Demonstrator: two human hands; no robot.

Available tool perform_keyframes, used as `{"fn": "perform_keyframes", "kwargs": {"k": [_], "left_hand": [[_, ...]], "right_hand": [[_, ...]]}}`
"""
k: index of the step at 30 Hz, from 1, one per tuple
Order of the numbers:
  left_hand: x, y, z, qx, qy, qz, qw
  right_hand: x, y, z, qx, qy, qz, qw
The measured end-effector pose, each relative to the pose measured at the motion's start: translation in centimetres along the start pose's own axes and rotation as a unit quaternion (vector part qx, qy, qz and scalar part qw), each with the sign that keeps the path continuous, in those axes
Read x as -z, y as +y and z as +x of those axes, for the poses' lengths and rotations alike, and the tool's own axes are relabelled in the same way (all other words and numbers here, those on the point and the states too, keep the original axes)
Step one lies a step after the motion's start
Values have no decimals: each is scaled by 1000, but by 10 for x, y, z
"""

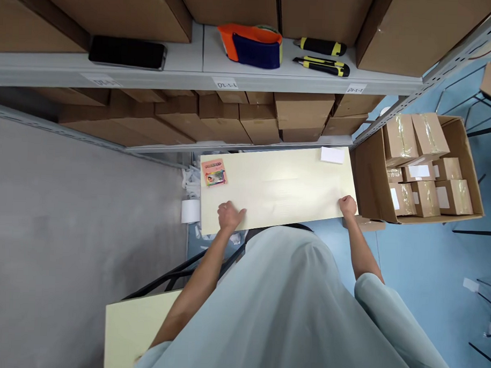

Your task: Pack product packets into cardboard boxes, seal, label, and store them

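My left hand [230, 215] rests on the left part of a pale cream tabletop [285, 191], thumb spread from the fingers, holding nothing. Near the right edge of that table, my right hand [348, 205] is curled into a fist, and no object shows in it. Beyond the left hand, close to the far left corner, lies a flat pink packet [214, 172] with a colourful picture on it. A small white rectangular item [332, 155], a block or stack of paper, sits by the far right edge.
Above the table, a grey shelf [184, 80] holds cardboard boxes, a black phone [127, 53], an orange and blue pouch [252, 46] and two utility knives [322, 66]. A large carton [372, 177] of small taped boxes stands right; a white roll [190, 211] is left. Another tabletop [131, 325] lies lower left.
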State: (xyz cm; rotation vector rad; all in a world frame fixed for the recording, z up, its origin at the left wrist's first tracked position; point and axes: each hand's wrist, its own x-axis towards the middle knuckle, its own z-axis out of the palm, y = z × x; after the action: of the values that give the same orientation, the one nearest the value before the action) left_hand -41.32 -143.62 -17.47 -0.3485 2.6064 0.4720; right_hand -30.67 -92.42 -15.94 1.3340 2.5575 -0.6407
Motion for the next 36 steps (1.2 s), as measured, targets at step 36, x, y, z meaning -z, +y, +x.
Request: {"fn": "perform_keyframes", "kwargs": {"k": [36], "left_hand": [[-24,-19,32,105,102,-39,988]], "right_hand": [[-118,-87,-50,177,98,-184,962]]}}
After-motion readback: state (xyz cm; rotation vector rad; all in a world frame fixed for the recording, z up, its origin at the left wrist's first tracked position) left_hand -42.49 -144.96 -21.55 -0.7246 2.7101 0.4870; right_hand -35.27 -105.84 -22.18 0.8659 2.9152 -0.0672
